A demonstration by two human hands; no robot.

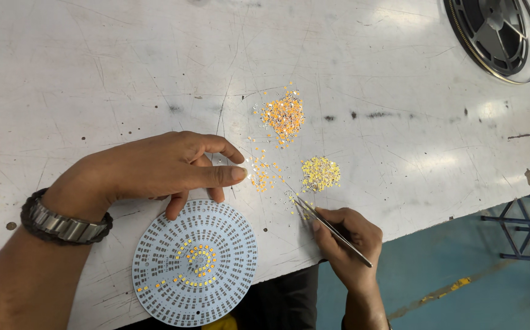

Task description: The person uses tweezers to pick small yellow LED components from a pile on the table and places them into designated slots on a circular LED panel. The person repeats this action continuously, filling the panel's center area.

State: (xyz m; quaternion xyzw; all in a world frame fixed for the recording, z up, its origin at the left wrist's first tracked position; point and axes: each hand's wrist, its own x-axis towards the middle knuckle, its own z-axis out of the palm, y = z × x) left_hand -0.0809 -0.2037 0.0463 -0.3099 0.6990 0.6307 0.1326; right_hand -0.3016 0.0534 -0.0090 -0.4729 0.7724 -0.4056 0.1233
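My left hand point(161, 168) rests on the white table, its fingers curled over the top edge of a round white circuit board point(195, 263) with small yellow chips placed near its middle. The index fingertip points at a scatter of orange chips point(263, 173). My right hand point(349, 241) holds metal tweezers point(332, 229), whose tips touch loose chips just below a pale yellow chip pile point(320, 173). A larger orange chip pile point(284, 115) lies farther back.
A black component reel point(495, 36) lies at the table's point(93, 73) far right corner. The table edge runs diagonally at the lower right, with a teal floor point(460, 275) and a blue metal frame point(522, 232) beyond it.
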